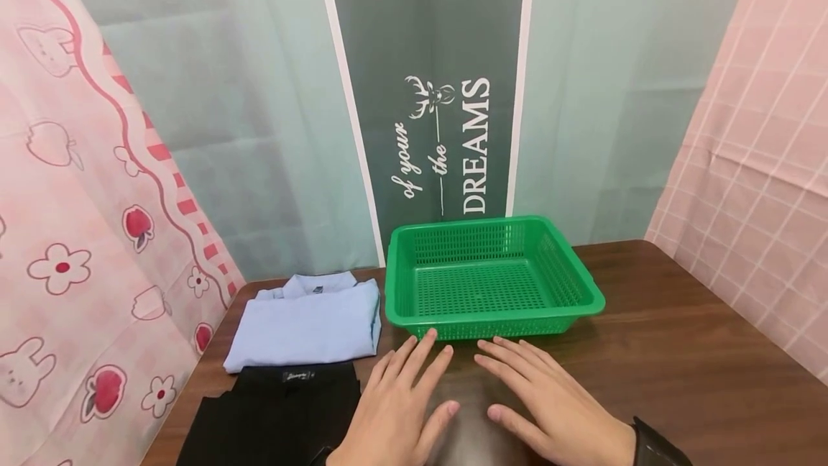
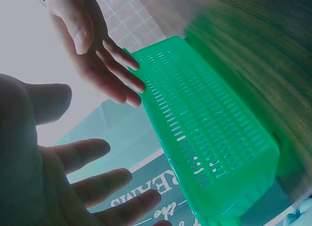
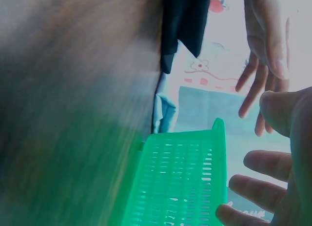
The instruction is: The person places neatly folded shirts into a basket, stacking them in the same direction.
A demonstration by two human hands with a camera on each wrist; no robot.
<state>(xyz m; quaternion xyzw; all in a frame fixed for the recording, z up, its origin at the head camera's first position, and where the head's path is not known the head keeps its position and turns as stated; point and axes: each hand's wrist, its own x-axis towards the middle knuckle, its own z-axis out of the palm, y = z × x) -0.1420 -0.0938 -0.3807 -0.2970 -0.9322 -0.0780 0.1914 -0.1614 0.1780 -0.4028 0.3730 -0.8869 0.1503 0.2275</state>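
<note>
Both hands hover palms down over the table, fingers spread, holding nothing. My left hand (image 1: pixel 397 401) is in front of the near left corner of a green plastic basket (image 1: pixel 494 318), its fingertips overlapping the basket's lower edge in the head view. Just right of it, my right hand (image 1: pixel 550 401) points its fingertips at the basket's near side. The basket has slotted walls and nothing inside. A folded light blue shirt (image 1: pixel 300 333) with its collar at the back lies left of the basket. Nearer, a folded black garment (image 1: pixel 274 416) with a neck label lies beside my left hand.
The brown wooden table (image 1: pixel 686 358) extends right of the basket. A grey-green curtain (image 1: pixel 272 128) with lettering hangs behind. Pink printed cloth (image 1: pixel 97 236) borders the left side, and pink checked cloth (image 1: pixel 763 185) the right.
</note>
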